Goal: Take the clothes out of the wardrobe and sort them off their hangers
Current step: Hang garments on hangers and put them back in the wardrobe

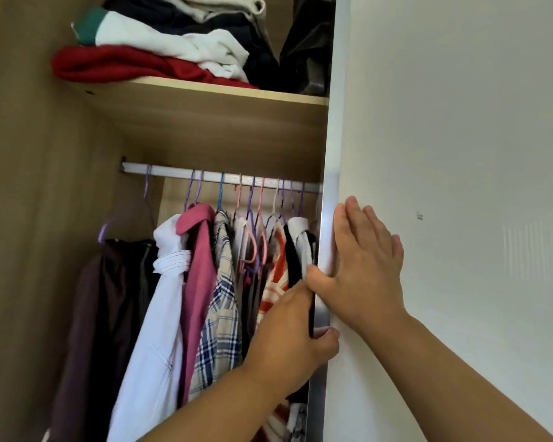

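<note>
While the left grip (pixel 288 333) curls its fingers behind the vertical silver edge strip (pixel 328 218) of the white sliding wardrobe door (pixel 460 154), thumb on the front, the right grip (pixel 364 269) lies just above it, flat and straight-fingered on the door's face, holding nothing. That edge runs straight up and down, and everything the task wants lies to its left and slightly behind it, so the left grip is the nearer one to the clothes. The orange-and-white striped top (pixel 276 266) and a black-and-white garment (pixel 297 244) hang just beside its knuckles, partly hidden by the door; I judge the door must go further right before they come free. Leftward hang a checked shirt (pixel 221 314), a pink shirt (pixel 198 266), a long white shirt (pixel 160 314) and a dark maroon garment (pixel 103 298), all on thin coloured hangers (pixel 253 199) hooked over the white rail (pixel 173 171), which runs left to right. Above, the wooden shelf (pixel 205 90) holds a folded red jumper (pixel 109 63), a white top with a green cuff (pixel 160 39) and a dark bag (pixel 310 43).
</note>
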Demonstrator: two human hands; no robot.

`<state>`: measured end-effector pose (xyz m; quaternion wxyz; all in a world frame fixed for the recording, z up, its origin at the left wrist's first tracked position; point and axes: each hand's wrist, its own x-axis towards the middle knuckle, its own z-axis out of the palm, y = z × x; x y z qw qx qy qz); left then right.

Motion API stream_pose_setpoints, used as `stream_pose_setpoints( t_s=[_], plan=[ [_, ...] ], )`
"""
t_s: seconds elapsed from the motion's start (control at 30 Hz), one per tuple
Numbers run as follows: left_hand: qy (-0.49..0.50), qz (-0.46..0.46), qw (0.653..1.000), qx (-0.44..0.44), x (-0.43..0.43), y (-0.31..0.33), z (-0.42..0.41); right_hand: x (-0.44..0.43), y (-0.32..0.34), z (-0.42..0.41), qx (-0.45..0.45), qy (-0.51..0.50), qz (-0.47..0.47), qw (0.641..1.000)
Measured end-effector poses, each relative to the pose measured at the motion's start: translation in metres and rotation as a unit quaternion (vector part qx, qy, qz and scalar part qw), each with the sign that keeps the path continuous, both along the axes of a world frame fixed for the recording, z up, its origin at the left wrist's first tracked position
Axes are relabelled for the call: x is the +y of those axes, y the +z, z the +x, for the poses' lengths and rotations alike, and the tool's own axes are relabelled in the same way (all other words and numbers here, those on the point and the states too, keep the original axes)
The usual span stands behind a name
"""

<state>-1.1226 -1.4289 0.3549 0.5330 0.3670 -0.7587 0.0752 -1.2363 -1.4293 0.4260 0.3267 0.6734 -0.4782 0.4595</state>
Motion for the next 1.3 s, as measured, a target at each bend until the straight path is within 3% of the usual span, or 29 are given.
stream_pose_setpoints(
  t_s=[0.5, 0.7, 0.87, 1.03, 1.17, 1.3],
  plan=[
    [0.093, 0.026, 0.995, 0.012, 0.041, 0.001, 0.156, 0.016, -0.003, 0.16, 0.012, 0.061, -0.025, 0.998],
    [0.148, 0.076, 0.986, 0.02, 0.059, 0.001, 0.204, 0.017, -0.004, 0.205, 0.073, 0.053, -0.035, 0.995],
    [0.306, 0.039, 0.951, 0.036, 0.07, -0.003, 0.237, 0.02, -0.011, 0.23, 0.138, 0.06, -0.072, 0.986],
    [0.497, -0.04, 0.866, 0.027, 0.076, -0.009, 0.272, 0.024, -0.021, 0.257, 0.163, 0.096, -0.087, 0.978],
    [0.563, -0.058, 0.822, 0.056, 0.082, -0.012, 0.302, 0.024, -0.03, 0.278, 0.197, 0.136, -0.086, 0.967],
    [0.559, -0.031, 0.822, 0.109, 0.086, -0.017, 0.326, 0.025, -0.035, 0.297, 0.232, 0.16, -0.085, 0.956]
  ],
)
